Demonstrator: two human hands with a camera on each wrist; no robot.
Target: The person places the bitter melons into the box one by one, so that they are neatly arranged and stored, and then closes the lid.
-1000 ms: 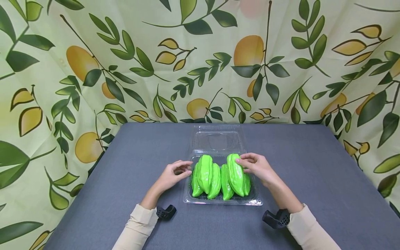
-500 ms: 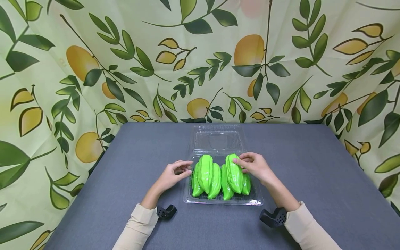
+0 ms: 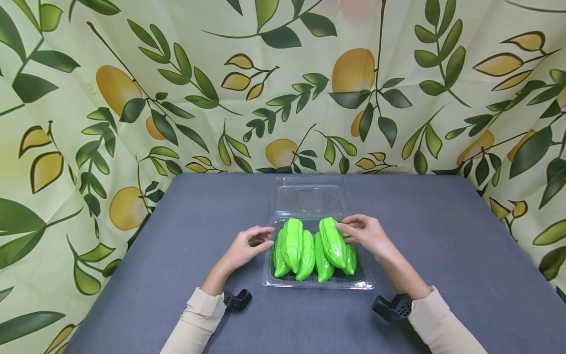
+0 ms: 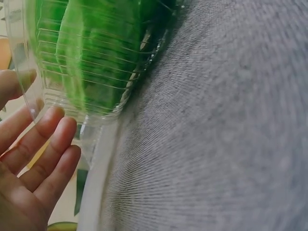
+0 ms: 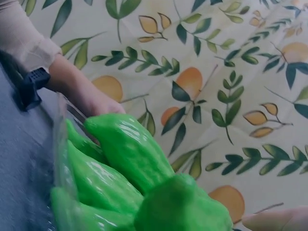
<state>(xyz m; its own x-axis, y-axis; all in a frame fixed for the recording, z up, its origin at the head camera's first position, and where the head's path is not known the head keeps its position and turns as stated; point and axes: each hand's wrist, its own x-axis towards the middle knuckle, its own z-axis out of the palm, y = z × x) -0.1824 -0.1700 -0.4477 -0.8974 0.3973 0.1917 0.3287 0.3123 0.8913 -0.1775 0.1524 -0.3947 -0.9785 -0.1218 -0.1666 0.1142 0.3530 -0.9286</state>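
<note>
Bright green, ridged bitter melons lie in a clear plastic clamshell box [image 3: 276, 282], in a left and a right cluster of three. My right hand [image 3: 367, 236] is at the upper right of the top right melon [image 3: 332, 243], fingertips right at its side. That melon rests aslant over two others. In the right wrist view a fingertip [image 5: 276, 220] shows just beside the nearest melon [image 5: 185, 207]. My left hand [image 3: 242, 250] is at the box's left side, fingers loosely bent, holding nothing; in the left wrist view its fingertips [image 4: 67, 126] reach the clear wall.
The box's transparent lid [image 3: 311, 196] lies folded back behind it. Everything stands on a grey cloth-covered table [image 3: 212, 206]. A curtain [image 3: 283, 98] printed with leaves and fruit rises behind and along both sides. Black wrist cameras [image 3: 392, 308] sit at both wrists.
The top right melon shifted left, then its lower end swung right, so it lies more slanted. My right hand moved left a little and back right. My left hand stayed in place.
</note>
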